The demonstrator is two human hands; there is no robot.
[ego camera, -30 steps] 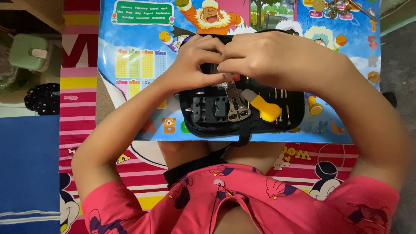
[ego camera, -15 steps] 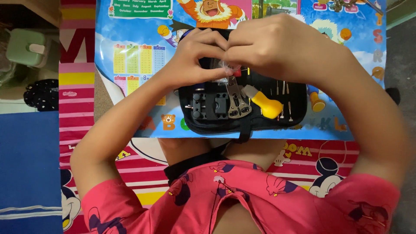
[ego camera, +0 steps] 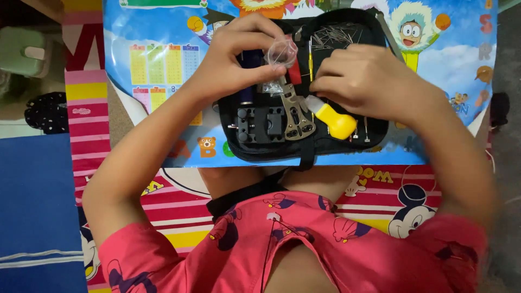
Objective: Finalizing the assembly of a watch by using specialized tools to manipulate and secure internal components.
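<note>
A small clear plastic bag (ego camera: 281,54), crumpled and see-through with something tiny and pale inside, is pinched at its lower edge between the thumb and fingertips of the left hand (ego camera: 233,59), just above the open black zip-up tool case (ego camera: 374,133). The right hand (ego camera: 369,81) lies over the case's right half with its fingers curled down toward the contents; whether they grip anything cannot be told from here. Inside the case sit a tool with a rounded yellow plastic handle (ego camera: 337,122), a flat grey metal wrench-like tool (ego camera: 296,116), a black blocky plastic holder (ego camera: 261,123), a slim red-handled tool (ego camera: 294,73) and, in the upper flap, a loose spread of thin metal pins (ego camera: 334,35) (too fine to count). The case rests on a glossy blue cartoon-printed board (ego camera: 163,130), which carries a grid of small yellow, green and pink number tables at its left, a brown bear sticker near the lower edge and a hooded cartoon child at upper right. Under the board lies a red, pink and yellow striped play mat (ego camera: 87,114) with cartoon mouse figures. A pale green plastic container (ego camera: 21,51) stands well apart at the far left.
</note>
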